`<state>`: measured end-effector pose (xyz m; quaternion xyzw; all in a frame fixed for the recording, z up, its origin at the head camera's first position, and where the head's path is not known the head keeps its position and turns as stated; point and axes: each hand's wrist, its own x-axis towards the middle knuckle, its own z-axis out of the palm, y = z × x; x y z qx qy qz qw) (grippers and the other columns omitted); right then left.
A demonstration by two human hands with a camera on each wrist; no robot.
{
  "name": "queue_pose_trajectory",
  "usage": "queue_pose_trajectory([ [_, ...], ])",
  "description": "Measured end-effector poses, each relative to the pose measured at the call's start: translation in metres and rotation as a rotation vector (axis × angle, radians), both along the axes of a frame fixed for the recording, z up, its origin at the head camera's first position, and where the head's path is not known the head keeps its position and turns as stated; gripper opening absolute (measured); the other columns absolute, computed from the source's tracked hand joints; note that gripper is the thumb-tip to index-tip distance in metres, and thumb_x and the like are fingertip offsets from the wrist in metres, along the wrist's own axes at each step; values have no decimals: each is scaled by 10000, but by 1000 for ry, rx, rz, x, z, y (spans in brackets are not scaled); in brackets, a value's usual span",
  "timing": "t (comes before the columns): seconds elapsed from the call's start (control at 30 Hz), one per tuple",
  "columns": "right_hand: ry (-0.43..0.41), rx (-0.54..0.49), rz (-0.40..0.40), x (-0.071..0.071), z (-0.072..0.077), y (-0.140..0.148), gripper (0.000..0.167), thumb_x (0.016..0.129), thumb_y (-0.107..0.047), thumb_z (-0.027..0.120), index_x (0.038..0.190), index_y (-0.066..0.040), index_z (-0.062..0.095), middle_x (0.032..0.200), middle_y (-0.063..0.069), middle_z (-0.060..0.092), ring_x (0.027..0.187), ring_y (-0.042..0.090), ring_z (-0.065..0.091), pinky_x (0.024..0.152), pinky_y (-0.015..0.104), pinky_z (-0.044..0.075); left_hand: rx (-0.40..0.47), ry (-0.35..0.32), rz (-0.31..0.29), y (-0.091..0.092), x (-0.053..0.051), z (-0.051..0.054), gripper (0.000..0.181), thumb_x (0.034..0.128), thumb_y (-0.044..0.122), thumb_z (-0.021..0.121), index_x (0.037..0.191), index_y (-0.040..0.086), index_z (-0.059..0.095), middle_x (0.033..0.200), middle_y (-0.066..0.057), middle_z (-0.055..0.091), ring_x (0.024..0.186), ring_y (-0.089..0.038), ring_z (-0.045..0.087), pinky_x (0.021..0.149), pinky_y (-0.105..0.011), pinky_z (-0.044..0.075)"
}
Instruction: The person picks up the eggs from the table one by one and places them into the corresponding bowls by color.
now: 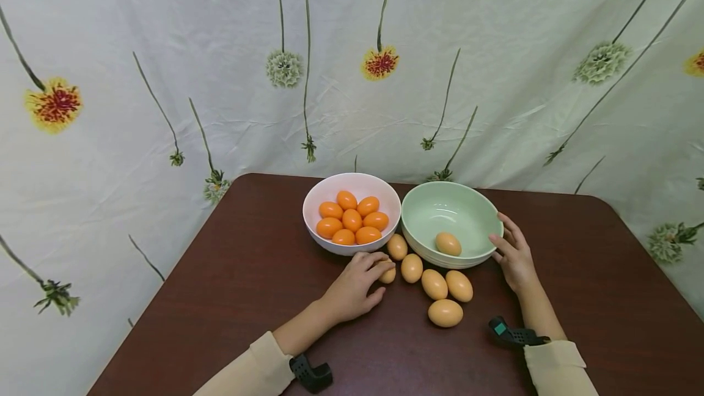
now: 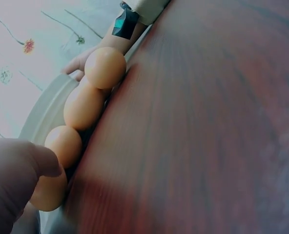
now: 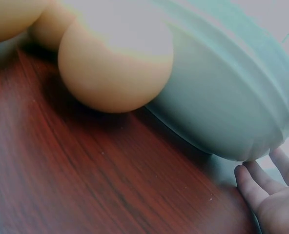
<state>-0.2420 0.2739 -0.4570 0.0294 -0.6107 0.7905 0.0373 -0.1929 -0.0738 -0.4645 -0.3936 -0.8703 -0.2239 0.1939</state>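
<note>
My left hand (image 1: 352,289) reaches over a brown egg (image 1: 389,275) on the table, its fingers bent across the egg's far side. In the head view the thumb stands a little apart from that egg. On the right, my right hand (image 1: 516,255) holds the rim of a light green bowl (image 1: 477,203), with fingers against its outer wall in the right wrist view. One brown egg (image 1: 448,244) lies inside this bowl. Several more brown eggs (image 1: 434,284) are on the table between the hands, in front of the bowl.
A white bowl (image 1: 393,200) filled with several bright orange egg-shaped pieces (image 1: 352,220) stands left of the green bowl, close against it. Both bowls are near the back edge of the dark brown table (image 1: 264,231). Behind hangs a white flower-printed cloth (image 1: 231,35).
</note>
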Motion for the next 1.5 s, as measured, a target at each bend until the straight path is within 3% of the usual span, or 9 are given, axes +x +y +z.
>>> queue_pose_trajectory([
  [0.2,-3,-5,-5,0,0,0,473,985,-99,549,1427,-239,456,1274,-28,429,1078,80,530,797,205,507,-17,76,12,1,1,0,338,802,87,746,1135,96,690,1200,-81,577,1086,-251,516,955,-361,441],
  [0.4,-10,2,-3,0,1,-1,489,989,-96,536,1449,-215,421,1291,-1,399,1077,77,528,795,201,503,-10,102,13,2,2,2,319,784,83,776,1094,101,702,1153,-79,588,1050,-255,539,929,-350,461],
  [0.67,-11,8,-7,0,0,-1,488,988,-98,541,1445,-230,428,1280,-12,409,1073,74,533,793,201,505,-6,17,50,1,5,2,329,786,120,784,1102,133,697,1115,-50,575,966,-213,543,841,-320,495],
  [0.9,1,1,-6,0,-1,0,466,986,-99,548,1417,-259,472,1267,-27,437,1078,88,534,795,203,511,20,-21,48,1,5,-1,335,777,137,793,1098,145,697,1104,-29,577,961,-197,558,850,-317,494],
  [1.27,2,6,4,0,-3,2,475,983,-118,560,1427,-255,463,1295,-6,416,1101,114,520,801,207,512,78,-44,13,0,3,0,344,762,147,802,1089,131,698,1086,-24,583,970,-189,570,856,-324,495],
  [1.5,-7,12,1,0,-2,2,506,984,-125,561,1459,-218,417,1311,2,394,1113,127,508,801,204,510,138,-73,-5,3,3,8,362,768,164,813,1108,137,693,1093,-12,584,970,-160,576,839,-304,499],
])
